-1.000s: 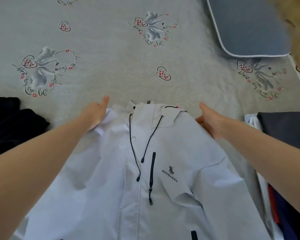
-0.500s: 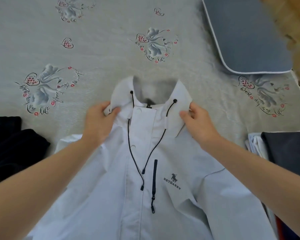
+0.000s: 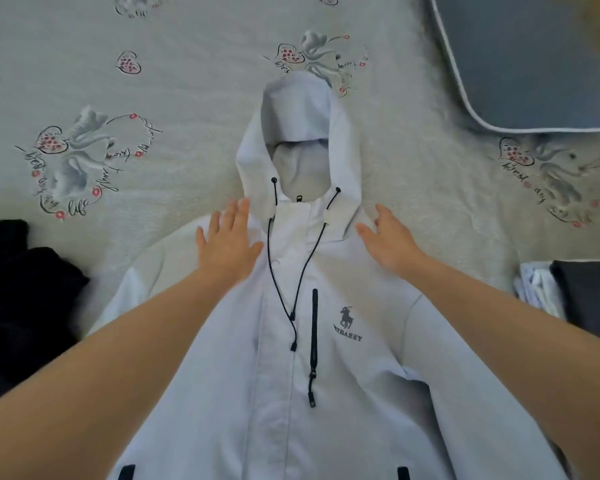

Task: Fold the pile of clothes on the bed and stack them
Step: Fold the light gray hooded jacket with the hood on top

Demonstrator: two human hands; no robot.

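A white hooded jacket (image 3: 343,393) lies front-up on the bed, zipped, with dark drawcords, a chest zip and a small horse logo. Its hood (image 3: 300,133) is spread flat pointing away from me. My left hand (image 3: 227,237) rests flat on the jacket's left shoulder, fingers straight. My right hand (image 3: 388,237) lies on the right shoulder beside the hood, fingers straight and slightly spread. Neither hand holds any fabric.
The bed sheet (image 3: 187,81) is pale grey with swan and heart prints. A dark garment pile (image 3: 18,299) lies at the left edge. A stack of folded clothes (image 3: 582,292), dark on top of white, sits at right. A blue-grey pillow (image 3: 534,60) lies at top right.
The hood, folded under a second ago, was pulled out by both hands and now lies flat. Both hands have let go of the collar and rest flat on the shoulders.
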